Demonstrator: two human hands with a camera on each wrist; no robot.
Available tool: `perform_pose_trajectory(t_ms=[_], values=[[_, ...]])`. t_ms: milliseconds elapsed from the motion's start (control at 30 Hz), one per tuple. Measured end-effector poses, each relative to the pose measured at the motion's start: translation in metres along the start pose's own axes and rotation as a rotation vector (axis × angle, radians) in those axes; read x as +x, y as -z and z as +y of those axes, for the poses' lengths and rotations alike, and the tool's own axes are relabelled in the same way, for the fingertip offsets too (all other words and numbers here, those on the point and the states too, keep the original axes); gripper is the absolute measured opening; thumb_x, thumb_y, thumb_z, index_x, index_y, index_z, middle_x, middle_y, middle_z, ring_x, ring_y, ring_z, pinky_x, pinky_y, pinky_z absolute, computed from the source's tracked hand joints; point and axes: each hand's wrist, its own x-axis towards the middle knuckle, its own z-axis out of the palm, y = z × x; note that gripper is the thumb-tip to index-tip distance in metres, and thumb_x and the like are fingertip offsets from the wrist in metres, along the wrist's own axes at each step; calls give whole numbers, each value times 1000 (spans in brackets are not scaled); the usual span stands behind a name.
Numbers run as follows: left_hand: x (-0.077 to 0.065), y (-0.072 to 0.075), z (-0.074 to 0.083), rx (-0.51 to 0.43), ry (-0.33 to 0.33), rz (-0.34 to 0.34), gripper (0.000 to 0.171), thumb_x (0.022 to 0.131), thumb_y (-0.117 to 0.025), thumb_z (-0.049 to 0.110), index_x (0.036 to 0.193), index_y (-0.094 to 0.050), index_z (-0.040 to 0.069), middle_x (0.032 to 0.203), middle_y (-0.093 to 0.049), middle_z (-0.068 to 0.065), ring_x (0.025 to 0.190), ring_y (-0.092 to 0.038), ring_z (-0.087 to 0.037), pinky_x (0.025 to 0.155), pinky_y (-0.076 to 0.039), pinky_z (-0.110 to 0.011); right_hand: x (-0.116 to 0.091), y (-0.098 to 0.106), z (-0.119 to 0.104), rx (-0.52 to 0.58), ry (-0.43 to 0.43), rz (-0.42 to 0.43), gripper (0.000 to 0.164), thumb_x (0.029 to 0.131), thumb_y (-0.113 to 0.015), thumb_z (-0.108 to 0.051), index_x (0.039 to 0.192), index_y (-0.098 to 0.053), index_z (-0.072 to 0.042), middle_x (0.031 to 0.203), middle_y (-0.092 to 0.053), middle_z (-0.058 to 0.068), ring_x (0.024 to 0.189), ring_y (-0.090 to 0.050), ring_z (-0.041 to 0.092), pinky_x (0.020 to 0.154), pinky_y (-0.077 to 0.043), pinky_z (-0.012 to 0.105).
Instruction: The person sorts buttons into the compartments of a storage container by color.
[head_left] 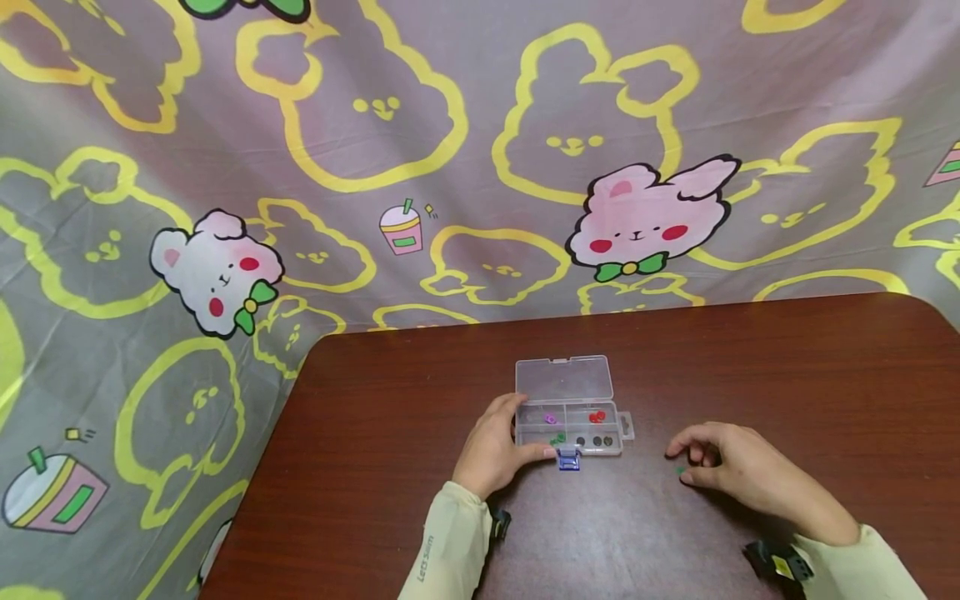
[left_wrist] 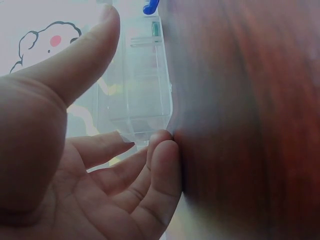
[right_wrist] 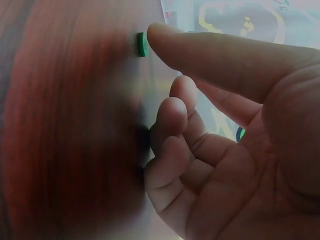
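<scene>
A clear plastic compartment box [head_left: 577, 412] lies on the table with its lid [head_left: 564, 380] laid back. Inside, separate compartments hold purple pieces [head_left: 550, 419], red pieces [head_left: 597, 417], green pieces [head_left: 558, 438] and dark round pieces [head_left: 597, 441]. My left hand [head_left: 491, 446] grips the box's left end, thumb along the front side, fingers at the end wall. To the right of the box, my right hand [head_left: 738, 467] is low over the table, fingers loosely bent and holding nothing. Its thumb tip is right beside a small flat green piece [right_wrist: 142, 45], seen edge-on in the right wrist view.
A blue latch [head_left: 568, 460] sticks out from the box's front, and a clear hanging tab [head_left: 627, 426] from its right end. The brown wooden table [head_left: 825, 375] ends at a cloth curtain [head_left: 480, 167] printed with cartoon animals.
</scene>
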Motion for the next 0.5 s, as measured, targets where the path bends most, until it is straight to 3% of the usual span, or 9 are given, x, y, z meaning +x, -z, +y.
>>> perform_pose_trajectory(t_ms=[500], values=[[0,-1,0,-3,9,-4,88,77,-86,46,148,-49,10,151,-46,-8,135,-49,-28,108,-44,-46,0,-2,9,-11,50,22,18,78,-86,-16,91,-75,-22,75,-48,-14,69,-44,-2,59,-38,22]])
